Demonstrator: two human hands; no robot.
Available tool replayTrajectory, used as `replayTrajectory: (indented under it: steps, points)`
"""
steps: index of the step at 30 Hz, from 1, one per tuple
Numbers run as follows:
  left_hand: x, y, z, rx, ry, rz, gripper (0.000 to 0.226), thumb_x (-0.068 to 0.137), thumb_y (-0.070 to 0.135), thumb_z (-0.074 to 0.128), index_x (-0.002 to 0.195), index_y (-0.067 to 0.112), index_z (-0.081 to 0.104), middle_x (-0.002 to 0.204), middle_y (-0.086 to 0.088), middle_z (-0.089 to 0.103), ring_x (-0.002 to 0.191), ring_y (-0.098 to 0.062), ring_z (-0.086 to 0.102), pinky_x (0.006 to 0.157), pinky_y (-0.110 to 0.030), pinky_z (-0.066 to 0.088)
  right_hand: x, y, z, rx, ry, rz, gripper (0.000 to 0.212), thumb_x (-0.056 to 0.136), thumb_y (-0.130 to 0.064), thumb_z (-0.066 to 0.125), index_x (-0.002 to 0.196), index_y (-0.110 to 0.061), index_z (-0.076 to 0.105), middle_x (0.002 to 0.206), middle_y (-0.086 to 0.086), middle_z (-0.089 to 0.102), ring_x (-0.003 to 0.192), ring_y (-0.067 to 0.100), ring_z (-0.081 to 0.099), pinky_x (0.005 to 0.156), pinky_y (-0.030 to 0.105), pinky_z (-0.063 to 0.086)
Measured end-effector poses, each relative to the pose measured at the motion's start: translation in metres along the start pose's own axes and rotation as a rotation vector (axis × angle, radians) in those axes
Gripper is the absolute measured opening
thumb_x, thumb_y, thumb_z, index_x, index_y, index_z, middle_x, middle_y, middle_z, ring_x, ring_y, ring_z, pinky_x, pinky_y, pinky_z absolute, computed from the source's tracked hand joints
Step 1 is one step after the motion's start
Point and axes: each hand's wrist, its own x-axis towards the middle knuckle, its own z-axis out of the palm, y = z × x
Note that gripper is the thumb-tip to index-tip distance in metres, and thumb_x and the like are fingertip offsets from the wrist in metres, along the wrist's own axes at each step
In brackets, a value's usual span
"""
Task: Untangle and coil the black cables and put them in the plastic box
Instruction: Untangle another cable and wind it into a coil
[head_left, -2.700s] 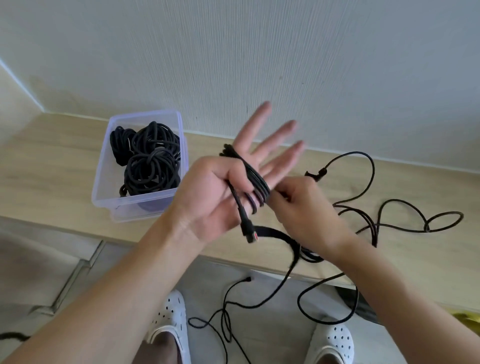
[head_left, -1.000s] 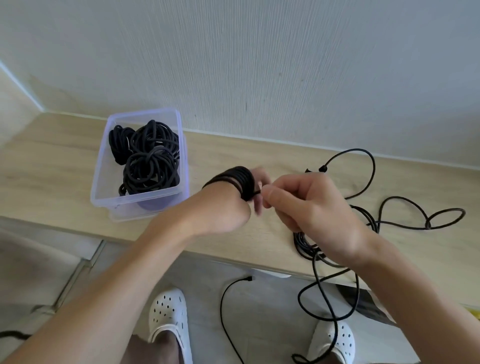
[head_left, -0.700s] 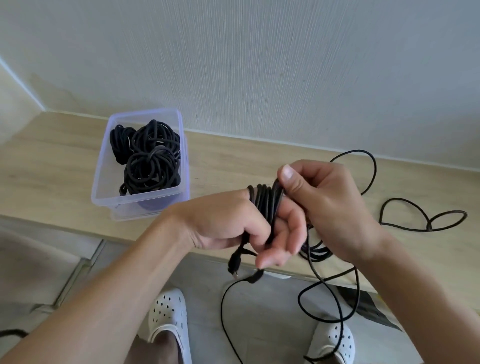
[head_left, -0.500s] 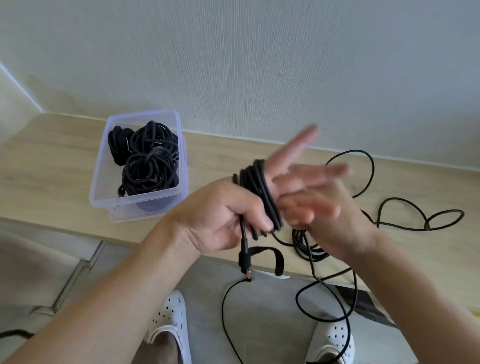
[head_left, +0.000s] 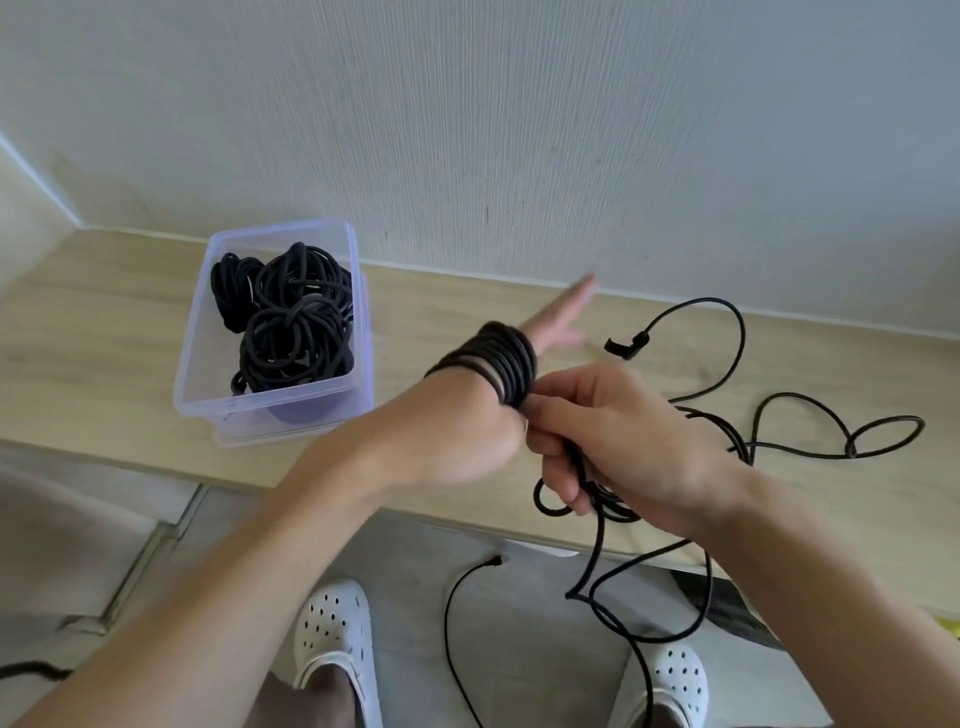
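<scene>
A black cable coil (head_left: 501, 361) is wound in several turns round my left hand (head_left: 462, 426), which is seen from the back with its fingers stretched out toward the wall. My right hand (head_left: 613, 447) grips the free run of the same cable just below the coil. The loose cable (head_left: 810, 431) trails right over the wooden table in loops and hangs off the front edge to the floor. Its plug end (head_left: 626, 345) lies near the wall. The clear plastic box (head_left: 275, 415) stands at the left with coiled black cables (head_left: 291, 322) inside.
The table (head_left: 104, 332) runs along a pale wall, with its front edge below my hands. Under it, cable strands (head_left: 452, 623) hang above the floor by my white shoes (head_left: 332, 634). A dark object (head_left: 727, 608) lies under the table edge at right.
My left hand has turned over, from palm side to back side facing me. My right hand has come down below the coil with the cable, laying on another turn.
</scene>
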Motion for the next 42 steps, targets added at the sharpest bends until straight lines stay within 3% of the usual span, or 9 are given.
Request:
replayTrajectory:
  steps: [2, 6, 12, 16, 21, 28, 32, 35, 42]
  points:
    - [-0.002, 0.003, 0.005, 0.264, -0.045, -0.032, 0.102, 0.078, -0.009, 0.042, 0.150, 0.058, 0.019, 0.093, 0.017, 0.053, 0.089, 0.001, 0.052, 0.083, -0.016, 0.044, 0.000, 0.001, 0.001, -0.051, 0.001, 0.030, 0.028, 0.094, 0.008, 0.040, 0.069, 0.000, 0.052, 0.048, 0.005, 0.048, 0.037, 0.016, 0.049, 0.039, 0.025, 0.042]
    - [0.000, 0.004, 0.003, 0.368, -0.044, -0.071, 0.094, 0.079, -0.004, 0.041, 0.142, 0.063, 0.027, 0.078, 0.017, 0.053, 0.076, 0.002, 0.054, 0.061, -0.009, 0.041, 0.002, 0.003, 0.001, -0.073, 0.002, 0.064, 0.022, 0.091, 0.010, 0.039, 0.077, -0.001, 0.052, 0.053, 0.005, 0.051, 0.045, 0.021, 0.056, 0.044, 0.030, 0.048]
    - [0.001, -0.013, -0.002, 0.513, 0.018, -0.085, 0.080, 0.102, 0.017, 0.045, 0.150, 0.061, -0.002, 0.086, 0.019, 0.038, 0.080, -0.003, 0.045, 0.072, -0.015, 0.038, 0.000, -0.005, -0.009, -0.014, -0.056, 0.170, 0.006, 0.098, -0.005, 0.051, 0.102, -0.001, 0.052, 0.055, 0.003, 0.045, 0.041, 0.016, 0.045, 0.037, 0.022, 0.036]
    - [0.001, -0.017, -0.012, 0.532, 0.003, -0.228, 0.068, 0.103, 0.015, 0.043, 0.150, 0.057, 0.018, 0.105, 0.015, 0.042, 0.088, -0.007, 0.052, 0.080, -0.023, 0.046, -0.007, -0.010, -0.018, -0.066, -0.146, 0.129, 0.017, 0.097, -0.012, 0.054, 0.096, 0.003, 0.063, 0.053, 0.003, 0.038, 0.036, 0.012, 0.033, 0.035, 0.019, 0.024]
    - [-0.001, -0.010, -0.017, 0.425, -0.206, -0.345, 0.023, 0.096, 0.014, 0.048, 0.093, 0.030, 0.065, 0.071, 0.007, 0.057, 0.059, -0.012, 0.053, 0.059, -0.032, 0.050, -0.012, -0.014, -0.027, -0.069, -0.128, -0.046, 0.023, 0.089, -0.019, 0.067, 0.073, -0.004, 0.067, 0.052, 0.003, 0.029, 0.042, 0.015, 0.022, 0.039, 0.022, 0.017]
    - [-0.013, 0.002, -0.010, -0.407, -0.684, 0.057, 0.030, 0.096, -0.001, 0.048, 0.124, -0.005, 0.058, 0.083, -0.008, 0.066, 0.086, -0.033, 0.057, 0.079, -0.048, 0.045, 0.002, -0.005, -0.025, -0.079, 0.179, -0.272, 0.027, 0.084, -0.033, 0.071, 0.063, -0.016, 0.069, 0.054, 0.006, 0.038, 0.049, 0.015, 0.030, 0.045, 0.027, 0.023]
    - [-0.010, 0.008, 0.014, -1.130, -0.564, 0.164, 0.082, 0.072, -0.015, 0.042, 0.151, 0.009, 0.037, 0.133, -0.010, 0.060, 0.116, -0.024, 0.060, 0.105, -0.029, 0.044, 0.011, 0.005, -0.017, 0.105, 0.045, -0.161, 0.026, 0.090, -0.009, 0.056, 0.066, -0.021, 0.058, 0.061, -0.002, 0.054, 0.054, 0.008, 0.050, 0.049, 0.020, 0.042]
    - [-0.004, 0.007, 0.013, -1.496, -0.361, 0.224, 0.102, 0.061, -0.017, 0.041, 0.156, 0.018, 0.031, 0.158, -0.012, 0.037, 0.142, -0.024, 0.040, 0.125, -0.034, 0.019, 0.016, 0.010, -0.004, -0.239, 0.249, -0.254, 0.034, 0.091, 0.003, 0.052, 0.065, -0.019, 0.052, 0.053, -0.014, 0.048, 0.047, 0.001, 0.039, 0.048, 0.018, 0.034]
    - [-0.003, -0.001, 0.000, -1.131, 0.171, -0.047, 0.106, 0.053, -0.013, 0.035, 0.149, 0.031, 0.045, 0.153, 0.008, 0.046, 0.135, -0.010, 0.050, 0.114, -0.027, 0.036, 0.011, 0.007, 0.010, -0.386, 0.189, -0.188, 0.031, 0.096, -0.007, 0.049, 0.066, 0.001, 0.051, 0.053, -0.001, 0.038, 0.047, 0.012, 0.027, 0.044, 0.022, 0.024]
